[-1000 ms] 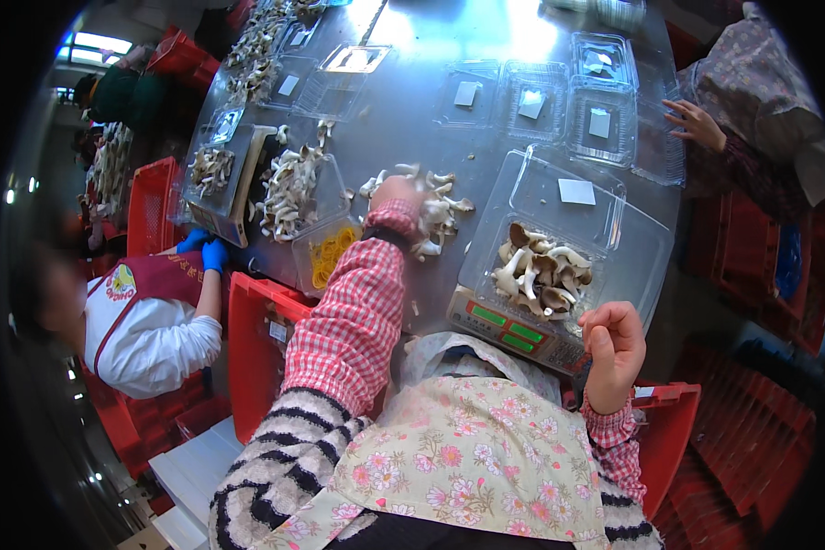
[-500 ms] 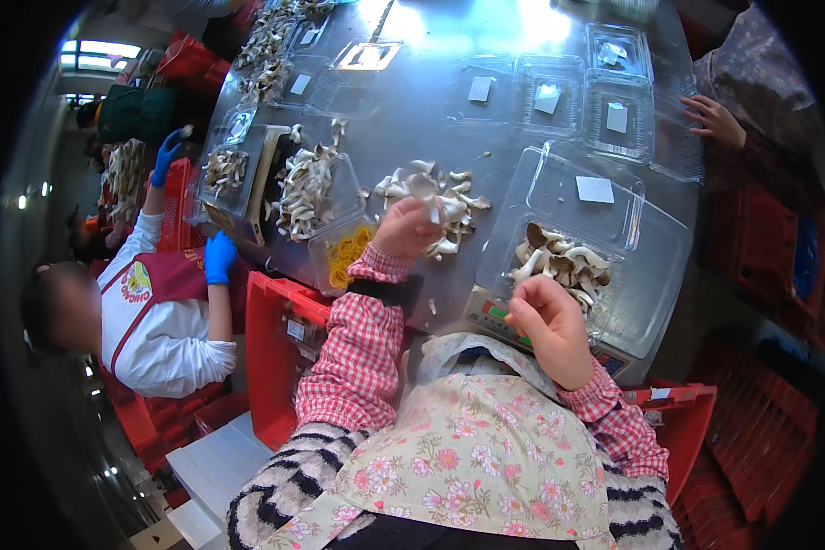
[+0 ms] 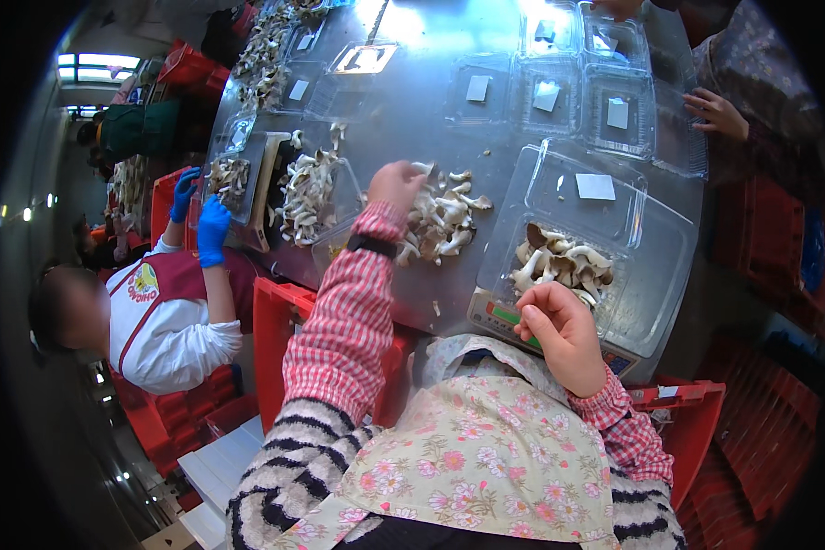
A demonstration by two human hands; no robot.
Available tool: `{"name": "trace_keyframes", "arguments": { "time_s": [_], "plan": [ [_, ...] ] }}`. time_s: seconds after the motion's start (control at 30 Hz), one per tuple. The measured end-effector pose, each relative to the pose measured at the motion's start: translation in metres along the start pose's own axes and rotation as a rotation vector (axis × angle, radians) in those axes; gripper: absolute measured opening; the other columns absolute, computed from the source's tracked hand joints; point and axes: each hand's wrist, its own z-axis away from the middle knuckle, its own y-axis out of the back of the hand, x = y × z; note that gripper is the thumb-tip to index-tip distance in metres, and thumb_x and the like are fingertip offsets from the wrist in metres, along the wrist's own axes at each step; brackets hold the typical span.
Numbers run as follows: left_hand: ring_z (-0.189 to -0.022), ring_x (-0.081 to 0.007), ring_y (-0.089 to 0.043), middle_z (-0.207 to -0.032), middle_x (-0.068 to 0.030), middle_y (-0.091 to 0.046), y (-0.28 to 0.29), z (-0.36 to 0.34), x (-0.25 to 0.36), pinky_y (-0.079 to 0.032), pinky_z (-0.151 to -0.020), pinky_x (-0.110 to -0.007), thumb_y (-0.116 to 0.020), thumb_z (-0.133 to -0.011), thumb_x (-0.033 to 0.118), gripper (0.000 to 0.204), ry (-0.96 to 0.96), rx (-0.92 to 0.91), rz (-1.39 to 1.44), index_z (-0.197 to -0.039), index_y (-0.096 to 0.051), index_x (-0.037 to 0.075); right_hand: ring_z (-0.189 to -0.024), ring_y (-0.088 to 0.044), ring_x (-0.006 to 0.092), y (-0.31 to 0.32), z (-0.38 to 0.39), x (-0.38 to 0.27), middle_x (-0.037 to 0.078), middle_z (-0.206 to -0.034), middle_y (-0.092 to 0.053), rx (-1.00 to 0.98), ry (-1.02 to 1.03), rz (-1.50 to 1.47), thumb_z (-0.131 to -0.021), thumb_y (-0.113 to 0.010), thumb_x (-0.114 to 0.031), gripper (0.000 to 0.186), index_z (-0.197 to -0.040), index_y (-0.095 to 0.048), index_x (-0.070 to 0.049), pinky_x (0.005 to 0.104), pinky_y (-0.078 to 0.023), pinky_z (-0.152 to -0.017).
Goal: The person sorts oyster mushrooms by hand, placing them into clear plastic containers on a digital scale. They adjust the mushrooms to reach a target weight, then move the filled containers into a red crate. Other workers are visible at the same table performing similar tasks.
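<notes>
While your left hand point(image 3: 398, 186) was at the upper left edge of the loose pile of oyster-like mushrooms point(image 3: 447, 217) in the head view, most of that pile lay on the steel table point(image 3: 403, 119), right of your fingers and toward you. Its stems pointed several ways, giving no single long axis; the left hand was the nearer. Whether its fingers were clamped on anything could not be told. Your right hand point(image 3: 564, 332) was curled, thumb near forefinger, contact unclear, beside the brown-capped mushrooms point(image 3: 568, 258) in a clear hinged container point(image 3: 568, 206) on the digital scale point(image 3: 666, 252). The white label point(image 3: 596, 187) there showed no legible writing; a co-worker's maroon apron point(image 3: 192, 280) bore printing.
</notes>
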Motion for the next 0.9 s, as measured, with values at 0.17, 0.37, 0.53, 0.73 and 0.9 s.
{"name": "trace_keyframes", "arguments": {
  "time_s": [0.17, 0.37, 0.53, 0.73, 0.9],
  "plan": [
    [-0.086, -0.0348, -0.063, -0.084, -0.0144, -0.067, -0.029, -0.026, 0.013, -0.049, -0.08, -0.042, -0.073, -0.073, 0.029, 0.029, -0.056, 0.04, -0.288, -0.088, -0.07, 0.005, -0.072, -0.053, 0.0048, 0.007, 0.007, -0.006, 0.0, -0.083, -0.055, 0.043, 0.009, 0.019, -0.093, -0.053, -0.007, 0.009, -0.097, -0.054, 0.0, 0.02, -0.044, -0.066],
    [-0.074, -0.0231, -0.067, -0.082, -0.0055, -0.069, 0.0, -0.038, -0.025, -0.051, -0.065, -0.036, -0.066, -0.081, 0.02, 0.014, 0.326, -0.063, 0.475, -0.089, -0.071, 0.009, -0.075, -0.056, 0.0073, 0.022, 0.019, -0.007, 0.002, -0.09, -0.056, 0.158, 0.023, 0.018, -0.094, -0.052, -0.008, 0.009, -0.099, -0.054, 0.0, 0.0208, -0.046, -0.067],
    [-0.083, -0.021, -0.068, -0.092, -0.0077, -0.068, 0.037, -0.007, -0.027, -0.049, -0.061, -0.031, -0.063, -0.087, 0.013, 0.011, 0.62, -0.236, 1.296, -0.096, -0.057, 0.008, -0.074, -0.055, 0.0081, 0.02, 0.015, -0.004, 0.002, -0.088, -0.055, 0.114, 0.041, 0.054, -0.095, -0.051, -0.008, 0.009, -0.099, -0.053, 0.0, 0.0218, -0.045, -0.068],
    [-0.083, -0.0235, -0.068, -0.095, -0.0093, -0.066, 0.04, 0.027, -0.024, -0.052, -0.064, -0.031, -0.06, -0.09, 0.013, 0.015, 0.594, -0.237, 1.195, -0.102, -0.055, 0.006, -0.074, -0.054, 0.008, 0.016, 0.018, -0.005, 0.001, -0.088, -0.054, 0.092, 0.063, 0.081, -0.095, -0.051, -0.008, 0.009, -0.098, -0.053, -0.001, 0.0211, -0.044, -0.068],
    [-0.08, -0.0235, -0.067, -0.094, -0.0119, -0.066, 0.019, 0.037, -0.027, -0.053, -0.067, -0.035, -0.067, -0.085, 0.022, 0.034, 0.6, 0.193, 0.579, -0.106, -0.054, -0.001, -0.074, -0.052, 0.0068, 0.019, 0.027, 0.0, 0.001, -0.086, -0.055, 0.162, 0.09, 0.075, -0.094, -0.053, -0.008, 0.009, -0.098, -0.054, -0.001, 0.0209, -0.044, -0.067]
  ]
}}
